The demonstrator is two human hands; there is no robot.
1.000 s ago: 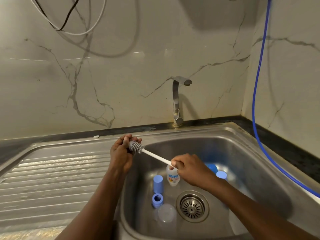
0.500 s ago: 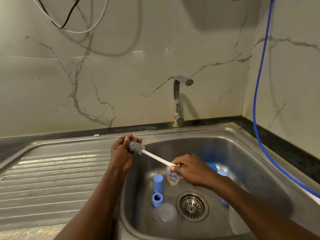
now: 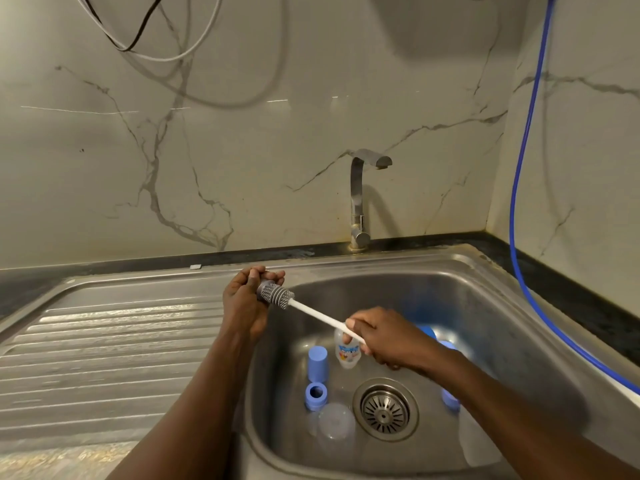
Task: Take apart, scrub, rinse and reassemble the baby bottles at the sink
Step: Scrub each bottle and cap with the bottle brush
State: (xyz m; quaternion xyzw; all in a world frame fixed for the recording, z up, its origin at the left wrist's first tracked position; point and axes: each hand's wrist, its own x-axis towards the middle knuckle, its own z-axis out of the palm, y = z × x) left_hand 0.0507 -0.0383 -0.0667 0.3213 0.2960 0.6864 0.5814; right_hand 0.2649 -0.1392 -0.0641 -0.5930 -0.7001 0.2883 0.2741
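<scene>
Head view, brush (image 3: 311, 310) pointing up-left (diagonal), right hand (image 3: 384, 336) grips handle (image 3: 325, 317), left hand (image 3: 242, 303) clasps bristles (image 3: 275, 295)

You're at a home kitchen counter: a stainless steel sink (image 3: 485, 271) with ribbed drainboard (image 3: 114, 344), chrome tap (image 3: 358, 199), marble-patterned wall tiles (image 3: 242, 150).

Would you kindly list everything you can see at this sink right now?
sink: one, steel, drainboard on its left
tap: one, steel, behind the basin
strainer: one, steel, basin floor
brush: one, grey head, white handle, over the basin
printed bottle: one, clear, in basin
blue parts: several, basin floor
clear dome: one, beside strainer
hose: one, blue, right wall
cables: two, white and black, upper left
left hand: one, curled round brush head
right hand: one, pinching brush handle
</scene>
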